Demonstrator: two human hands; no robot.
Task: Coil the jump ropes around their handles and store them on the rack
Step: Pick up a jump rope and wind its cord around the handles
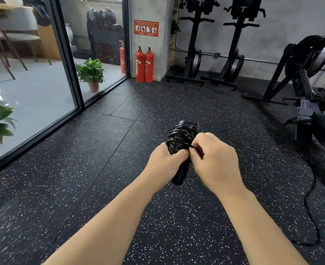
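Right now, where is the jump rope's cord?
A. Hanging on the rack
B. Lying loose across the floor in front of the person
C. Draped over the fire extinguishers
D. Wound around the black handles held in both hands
D: the cord sits in coils around the black handles, with the left hand gripping the handles and the right hand pinching the cord.

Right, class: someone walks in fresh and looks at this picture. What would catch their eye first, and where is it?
First, mid-frame, the left hand and right hand grip black jump rope handles wound with speckled cord. Next, two red fire extinguishers stand against the grey pillar at the back. A loose black rope trails over the speckled floor on the right.
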